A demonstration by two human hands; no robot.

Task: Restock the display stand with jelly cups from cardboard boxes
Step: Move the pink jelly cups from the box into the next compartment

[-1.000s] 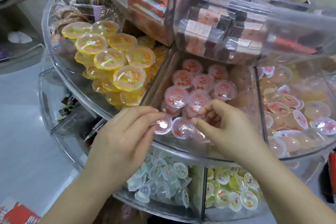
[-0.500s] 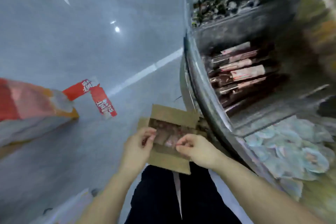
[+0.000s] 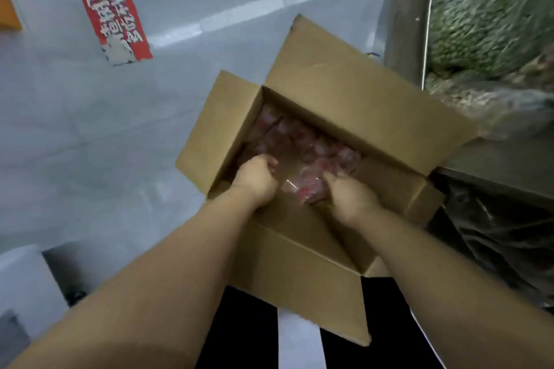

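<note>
Far left: orange block (image 3: 9, 13) at the frame edge, on grey floor (image 3: 75, 135). Next to it a red strip (image 3: 109, 6) with white characters, lying flat on the floor; its lower end is torn or grey. Writing is seen upside down and blurred; digits like "2024" maybe, otherwise not readable. A pale line (image 3: 269, 13) runs across the floor behind it. Bottom left: a white and dark object (image 3: 39, 275), unclear what.

Centre: open cardboard box (image 3: 302, 272) on the floor, flaps spread, plain brown, no print visible. Inside, pinkish-red jelly cups (image 3: 302, 141) in a heap, blurred, labels unreadable.

Left hand (image 3: 256, 178) is down inside the box at its left side, fingers curled into the cups; what it grips is hidden. Right hand (image 3: 350, 195) is inside too, fingers curled on a clear plastic-wrapped cluster of red cups (image 3: 305, 189) lying between the two hands. Black trouser legs (image 3: 239, 335) show below the box.

Right: curved display stand (image 3: 401, 18) with a clear bin of greenish goods (image 3: 485, 9), blurred. Below it a dark compartment (image 3: 503, 237), contents not discernible. Box's right flap sits against the stand.
</note>
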